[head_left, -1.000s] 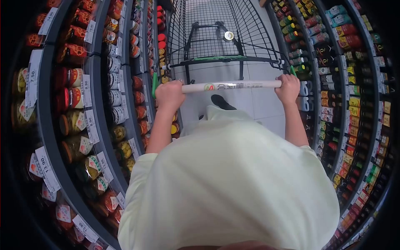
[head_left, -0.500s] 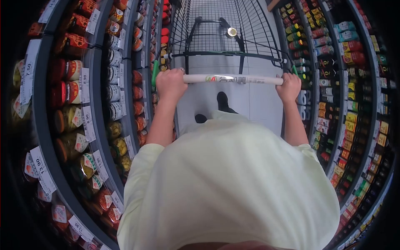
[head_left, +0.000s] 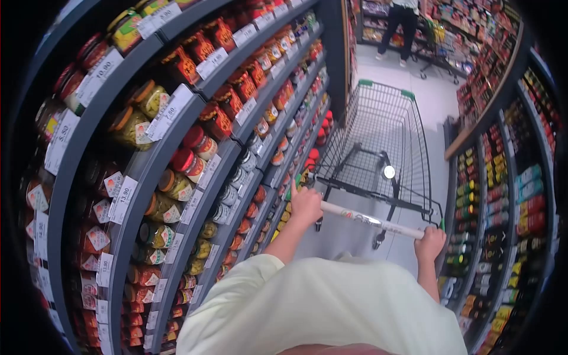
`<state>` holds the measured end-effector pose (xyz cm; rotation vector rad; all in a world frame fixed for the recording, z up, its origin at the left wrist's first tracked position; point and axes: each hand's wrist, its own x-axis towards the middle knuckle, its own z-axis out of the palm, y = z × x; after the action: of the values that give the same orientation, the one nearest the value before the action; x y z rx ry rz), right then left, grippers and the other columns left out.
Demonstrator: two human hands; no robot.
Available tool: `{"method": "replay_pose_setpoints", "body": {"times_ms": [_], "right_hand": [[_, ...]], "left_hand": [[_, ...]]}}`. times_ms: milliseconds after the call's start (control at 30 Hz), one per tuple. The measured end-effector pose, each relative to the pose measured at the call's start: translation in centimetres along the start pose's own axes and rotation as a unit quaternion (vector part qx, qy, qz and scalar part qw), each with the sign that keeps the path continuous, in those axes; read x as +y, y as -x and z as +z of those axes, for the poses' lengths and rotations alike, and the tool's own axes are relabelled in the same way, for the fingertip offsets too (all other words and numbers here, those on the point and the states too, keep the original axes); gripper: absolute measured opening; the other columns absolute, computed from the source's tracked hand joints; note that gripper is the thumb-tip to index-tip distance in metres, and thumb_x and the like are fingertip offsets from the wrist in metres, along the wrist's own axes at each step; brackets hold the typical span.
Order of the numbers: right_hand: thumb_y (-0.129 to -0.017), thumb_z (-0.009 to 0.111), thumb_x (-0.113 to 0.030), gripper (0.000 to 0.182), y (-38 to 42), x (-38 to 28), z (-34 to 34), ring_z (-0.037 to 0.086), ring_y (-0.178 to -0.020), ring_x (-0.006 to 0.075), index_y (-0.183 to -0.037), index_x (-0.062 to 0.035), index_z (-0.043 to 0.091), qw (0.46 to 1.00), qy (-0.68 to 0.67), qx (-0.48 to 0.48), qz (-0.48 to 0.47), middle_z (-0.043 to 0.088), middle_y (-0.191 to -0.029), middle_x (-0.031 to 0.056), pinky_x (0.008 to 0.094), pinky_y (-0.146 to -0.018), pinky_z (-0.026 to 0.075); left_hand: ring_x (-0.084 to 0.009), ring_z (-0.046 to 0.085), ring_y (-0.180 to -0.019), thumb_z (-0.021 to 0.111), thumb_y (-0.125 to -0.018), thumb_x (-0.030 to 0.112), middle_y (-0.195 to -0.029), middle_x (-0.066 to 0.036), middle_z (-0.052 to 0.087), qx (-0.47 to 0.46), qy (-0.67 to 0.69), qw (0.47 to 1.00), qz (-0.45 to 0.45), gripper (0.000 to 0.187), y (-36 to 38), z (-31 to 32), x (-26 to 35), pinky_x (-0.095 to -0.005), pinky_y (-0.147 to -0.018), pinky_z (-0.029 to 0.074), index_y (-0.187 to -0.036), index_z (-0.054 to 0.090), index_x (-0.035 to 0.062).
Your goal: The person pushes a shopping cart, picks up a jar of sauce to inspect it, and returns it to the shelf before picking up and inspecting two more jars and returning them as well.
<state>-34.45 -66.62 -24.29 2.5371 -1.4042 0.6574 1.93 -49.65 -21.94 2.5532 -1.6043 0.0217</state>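
Observation:
A wire shopping cart [head_left: 378, 112] with green corner pieces stands ahead of me, and no goods show in its basket. Its pale printed handlebar [head_left: 370, 219] runs across in front of my body. My left hand [head_left: 306, 205] is wrapped round the bar's left end, close to the shelf of jars. Round the right end, my right hand [head_left: 431, 243] is closed in the same way. A round whitish disc [head_left: 389, 172] shows at the cart's lower frame.
Shelves of jars [head_left: 192, 160] with price tags line the left side. Bottles and packets fill the right shelf [head_left: 485, 236]. Farther up the tiled floor [head_left: 378, 65], a person in dark trousers [head_left: 399, 29] stands near another cart [head_left: 441, 50].
My view has tilted up and swung to the left, so more left shelving, the aisle's end and a person now show. Both hands stay on the handlebar.

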Motion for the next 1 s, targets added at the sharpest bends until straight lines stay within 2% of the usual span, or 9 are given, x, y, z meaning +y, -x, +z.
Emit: {"method": "replay_pose_setpoints", "body": {"times_ms": [167,233,267,333,433,533,633,867,1000], "right_hand": [[-0.068,0.073,-0.019,0.020,-3.2,0.4,0.3,0.057,-0.081,0.0295,-0.069,-0.0041,0.059,0.998,0.001,-0.055,-0.012,0.060,-0.074,0.0108,0.0423,-0.082,0.043],[-0.065,0.075,-0.026,0.026,-4.7,0.1,-0.4,0.058,-0.086,0.0293,-0.068,-0.0043,0.061,0.983,-0.013,-0.184,-0.004,0.062,-0.080,0.0122,0.0411,-0.076,0.045],[-0.065,0.075,-0.026,0.026,-5.4,0.6,-0.2,0.058,-0.086,0.0293,-0.068,-0.0043,0.061,0.984,-0.019,-0.178,-0.009,0.062,-0.080,0.0122,0.0411,-0.076,0.045],[-0.063,0.077,-0.030,0.031,-6.9,1.8,0.9,0.059,-0.093,0.0278,-0.070,-0.0018,0.067,0.966,-0.040,-0.227,-0.118,0.065,-0.088,0.0120,0.0400,-0.075,0.049],[-0.063,0.077,-0.033,0.036,-8.7,2.0,1.2,0.058,-0.101,0.0267,-0.077,-0.0001,0.072,0.951,-0.099,-0.203,-0.210,0.066,-0.098,0.0110,0.0379,-0.080,0.052],[-0.064,0.078,-0.036,0.039,-9.3,0.9,-0.1,0.056,-0.108,0.0248,-0.084,-0.0024,0.073,0.949,-0.124,-0.231,-0.177,0.067,-0.108,0.0074,0.0369,-0.084,0.052],[-0.064,0.078,-0.038,0.042,-9.9,0.5,0.5,0.057,-0.108,0.0238,-0.090,-0.0048,0.073,0.949,-0.134,-0.238,-0.158,0.067,-0.112,0.0053,0.0375,-0.084,0.052],[-0.065,0.076,-0.038,0.039,-11.1,-0.2,1.9,0.066,-0.091,0.0265,-0.092,-0.0084,0.073,0.953,-0.121,-0.260,-0.103,0.068,-0.108,0.0056,0.0388,-0.079,0.053],[-0.064,0.073,-0.037,0.034,-11.5,0.0,3.2,0.067,-0.076,0.0301,-0.081,-0.0080,0.073,0.954,-0.079,-0.274,-0.095,0.070,-0.086,0.0103,0.0404,-0.070,0.053]], "left_hand": [[-0.0251,0.053,-0.108,0.066,-0.073,0.016,-0.096,-0.004,0.062,0.020,0.001,0.998,-0.060,0.022,-2.3,0.8,0.6,-0.0658,-0.112,0.005,-0.094,0.073,0.0157],[-0.0245,0.052,-0.110,0.067,-0.073,0.016,-0.099,-0.003,0.061,0.015,0.012,0.996,-0.087,0.022,-3.1,0.5,0.8,-0.0673,-0.111,0.005,-0.094,0.073,0.0163],[-0.0236,0.051,-0.112,0.068,-0.072,0.016,-0.102,-0.002,0.061,-0.009,-0.013,0.995,-0.101,0.023,-3.7,0.2,0.9,-0.0686,-0.111,0.005,-0.095,0.073,0.0170],[-0.0233,0.051,-0.112,0.068,-0.073,0.016,-0.103,-0.002,0.061,-0.009,-0.022,0.994,-0.107,0.023,-4.6,0.4,0.6,-0.0686,-0.111,0.005,-0.095,0.072,0.0171],[-0.0226,0.051,-0.114,0.068,-0.073,0.018,-0.108,-0.002,0.061,-0.040,-0.033,0.992,-0.118,0.025,-5.7,-0.1,0.1,-0.0684,-0.111,0.007,-0.098,0.072,0.0172],[-0.0229,0.048,-0.121,0.070,-0.070,0.015,-0.127,-0.001,0.057,-0.072,-0.013,0.990,-0.118,0.036,-6.5,-1.0,0.3,-0.0680,-0.110,0.010,-0.106,0.072,0.0159],[-0.0221,0.048,-0.121,0.069,-0.073,0.016,-0.127,0.002,0.057,-0.036,-0.015,0.993,-0.107,0.033,-7.2,-0.2,-0.4,-0.0686,-0.110,0.007,-0.106,0.071,0.0162],[-0.0176,0.049,-0.121,0.068,-0.071,0.012,-0.126,0.004,0.060,-0.014,0.025,0.998,-0.063,0.045,-9.1,1.1,-2.5,-0.0626,-0.114,0.008,-0.117,0.065,0.0137],[-0.0196,0.056,-0.109,0.073,-0.068,0.017,-0.104,0.000,0.065,-0.011,-0.001,0.999,-0.052,0.033,-10.2,0.6,-2.4,-0.0556,-0.116,0.015,-0.100,0.068,0.0133]]}}
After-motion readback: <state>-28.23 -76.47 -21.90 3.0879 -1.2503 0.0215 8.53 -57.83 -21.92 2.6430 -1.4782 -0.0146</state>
